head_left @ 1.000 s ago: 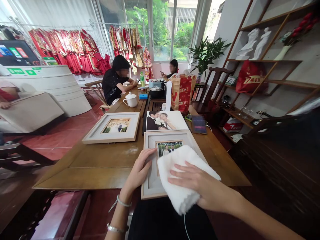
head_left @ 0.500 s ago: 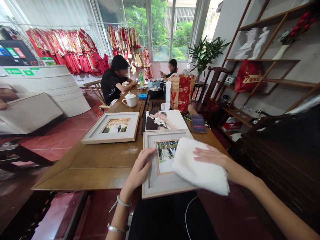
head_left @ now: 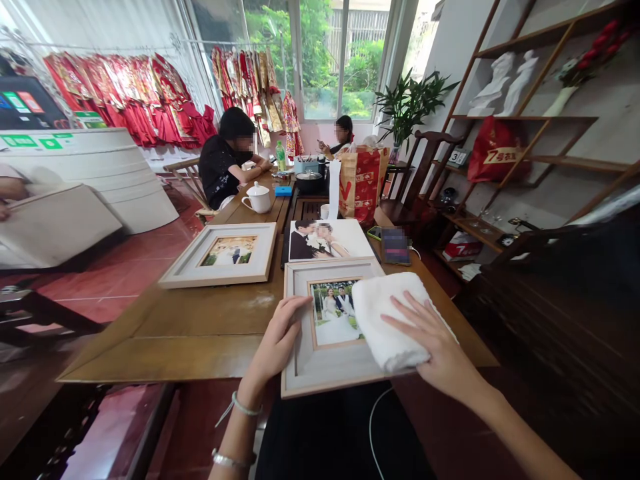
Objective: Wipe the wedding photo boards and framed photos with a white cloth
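Note:
A picture frame (head_left: 327, 373) with a pale wood border and a wide light mat leans on the table's near edge, just above my lap. It holds a photo of a couple (head_left: 333, 317). My left hand (head_left: 280, 340) grips its left side, fingers over the border and reaching the mat. A folded white cloth (head_left: 373, 300) covers the frame's right part and hides some of the photo. On top of that cloth lies my right hand (head_left: 425, 333), fingers spread, thumb by the lower edge; it holds the cloth against the frame.
A second picture frame (head_left: 220, 257) lies on the wooden table (head_left: 200, 347) to the left. Beyond mine are an unframed couple print (head_left: 345, 240), a tablet (head_left: 396, 247), a lidded white mug (head_left: 259, 198) and a red paper bag (head_left: 363, 187). Two people sit at the far end.
My right hand has swung lower and spread its fingers. The cloth has shifted slightly right and bunched up, so more of the photo shows. My left hand keeps its grip.

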{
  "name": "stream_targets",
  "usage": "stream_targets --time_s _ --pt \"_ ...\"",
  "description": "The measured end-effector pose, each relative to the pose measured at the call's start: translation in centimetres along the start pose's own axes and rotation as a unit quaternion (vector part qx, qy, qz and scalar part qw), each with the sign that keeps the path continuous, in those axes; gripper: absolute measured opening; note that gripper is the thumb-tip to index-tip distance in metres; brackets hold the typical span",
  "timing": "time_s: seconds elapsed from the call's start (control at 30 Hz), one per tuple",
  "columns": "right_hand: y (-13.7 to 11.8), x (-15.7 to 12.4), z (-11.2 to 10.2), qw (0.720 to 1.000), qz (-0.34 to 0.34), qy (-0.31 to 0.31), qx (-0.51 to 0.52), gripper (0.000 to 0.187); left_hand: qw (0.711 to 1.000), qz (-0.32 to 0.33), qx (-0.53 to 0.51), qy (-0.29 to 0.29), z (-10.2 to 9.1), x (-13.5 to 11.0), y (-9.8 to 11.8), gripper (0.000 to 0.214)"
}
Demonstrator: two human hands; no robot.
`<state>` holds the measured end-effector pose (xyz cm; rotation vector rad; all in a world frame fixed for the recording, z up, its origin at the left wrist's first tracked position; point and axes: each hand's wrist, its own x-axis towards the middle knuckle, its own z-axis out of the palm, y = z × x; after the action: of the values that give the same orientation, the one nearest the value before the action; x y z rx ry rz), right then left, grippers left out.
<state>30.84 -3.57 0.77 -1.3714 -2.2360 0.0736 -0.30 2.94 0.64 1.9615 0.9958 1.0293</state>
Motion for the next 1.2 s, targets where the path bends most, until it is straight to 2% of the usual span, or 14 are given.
stream_targets --time_s 0.1,0.2,0.33,0.43,0.6,0.7,0.77,0.83,0.93,1.1,1.2 --pt "-2.4 -1.0 -1.2 0.994 -0.061 -0.075 -0.053 0.068 1.0 -0.002 0.002 -0.001 0.0 0.0 0.1 0.046" --pt "-4.1 -1.7 -2.2 0.985 -0.095 -0.138 -0.043 0.072 1.0 0.0 -0.003 -0.003 0.0 0.1 0.2 0.046" --pt "-3.6 -0.9 -2.4 0.987 -0.064 -0.145 -0.007 0.066 1.0 0.002 -0.009 -0.005 0.0 0.0 0.2 0.048" --pt "-0.9 1.7 -1.6 0.994 -0.02 -0.105 -0.001 0.066 1.0 0.001 -0.011 -0.008 0.0 -0.1 0.2 0.05" --pt "3.4 8.7 -0.1 0.998 0.059 -0.031 -0.012 0.07 1.0 0.0 -0.01 -0.013 -0.1 -0.1 0.3 0.052" --pt "3.8 12.0 0.7 0.996 0.087 -0.028 -0.022 0.069 1.0 -0.001 -0.011 -0.013 -0.1 0.0 0.3 0.051" --pt "3.1 12.5 1.1 0.995 0.07 -0.058 -0.031 0.07 1.0 -0.002 -0.013 -0.008 -0.1 0.0 0.3 0.05" --pt "1.8 11.5 1.3 0.994 0.03 -0.1 -0.034 0.074 1.0 -0.003 -0.012 -0.005 -0.1 0.0 0.3 0.049" --pt "-0.7 7.8 0.4 0.986 -0.035 -0.163 -0.016 0.081 1.0 -0.002 -0.008 0.0 -0.1 0.0 0.2 0.048" --pt "-4.5 0.6 -4.1 0.962 -0.072 -0.256 0.056 0.088 1.0 0.0 -0.022 0.006 0.0 -0.1 0.1 0.048" --pt "-4.7 -1.2 -6.5 0.948 -0.096 -0.286 0.106 0.084 0.999 -0.001 -0.04 0.013 0.0 -0.1 0.0 0.051"
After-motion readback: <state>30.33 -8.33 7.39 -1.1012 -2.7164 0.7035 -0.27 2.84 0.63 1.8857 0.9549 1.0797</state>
